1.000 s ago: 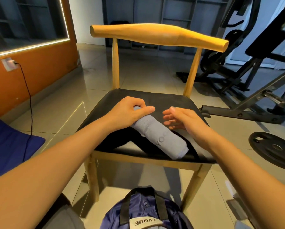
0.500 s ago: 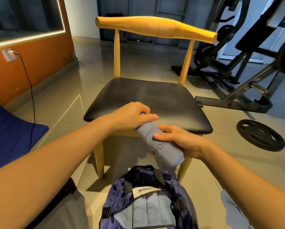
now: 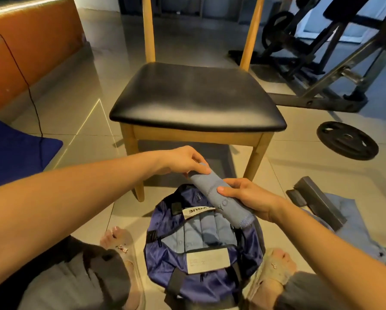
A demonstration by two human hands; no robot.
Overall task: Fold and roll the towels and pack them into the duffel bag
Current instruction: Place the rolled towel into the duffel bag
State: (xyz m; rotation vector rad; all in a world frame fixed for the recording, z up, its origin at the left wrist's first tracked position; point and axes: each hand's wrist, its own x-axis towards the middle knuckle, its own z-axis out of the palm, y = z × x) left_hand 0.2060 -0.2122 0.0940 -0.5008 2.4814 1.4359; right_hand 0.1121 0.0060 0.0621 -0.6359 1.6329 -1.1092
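Several rolls [image 3: 201, 233] already in bag [image 3: 165, 224]. Both hands, left [image 3: 183, 161] & right [image 3: 248, 198], fingers clamped on rolled towel [image 3: 214, 191] above opening. Unfolded cloth [image 3: 355, 224] on floor – more left, prob.

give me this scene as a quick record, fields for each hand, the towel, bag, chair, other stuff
left hand: pinches the upper end of the rolled towel
right hand: grips the lower half of the roll
rolled towel: held tilted above the open bag, not yet inside
bag: on the floor between the feet, open
packed towels: several rolls side by side in the bag
chair: beyond the bag, black seat
other: weight plate on the floor at right; blue cloth under a dark block
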